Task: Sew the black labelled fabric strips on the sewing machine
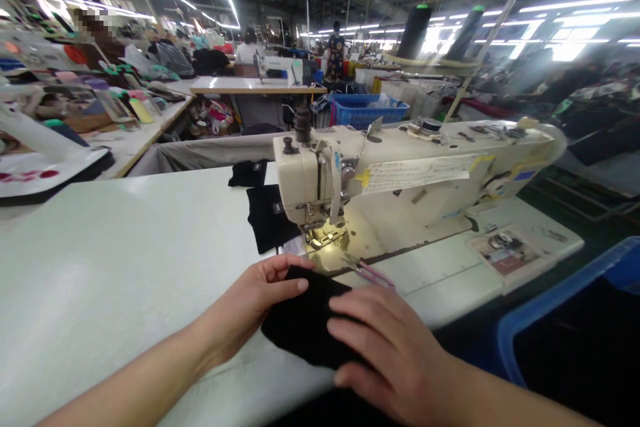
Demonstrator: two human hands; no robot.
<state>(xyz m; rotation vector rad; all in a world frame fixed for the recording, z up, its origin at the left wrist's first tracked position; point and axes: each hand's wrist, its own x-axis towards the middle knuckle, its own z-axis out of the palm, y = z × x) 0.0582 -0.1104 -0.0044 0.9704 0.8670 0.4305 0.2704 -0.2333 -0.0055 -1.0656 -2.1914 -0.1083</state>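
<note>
We hold the black fabric piece [305, 320] flat at the near edge of the sewing table [100, 267]. Our left hand [250, 307] pinches its left border; our right hand [385, 353] presses on top with fingers spread. The presser foot [327, 237] lies just beyond it, nearer the left hand.

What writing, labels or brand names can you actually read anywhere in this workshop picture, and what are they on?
None can be read.
Long paper strip taped across the cream sewing machine: rows of print, too small and blurred.
Small blue sticker on the machine's right end: unreadable.
Blue plastic crate behind the machine: faint lettering, blurred.
Card in the clear tray on the pale green table: unreadable.
</note>
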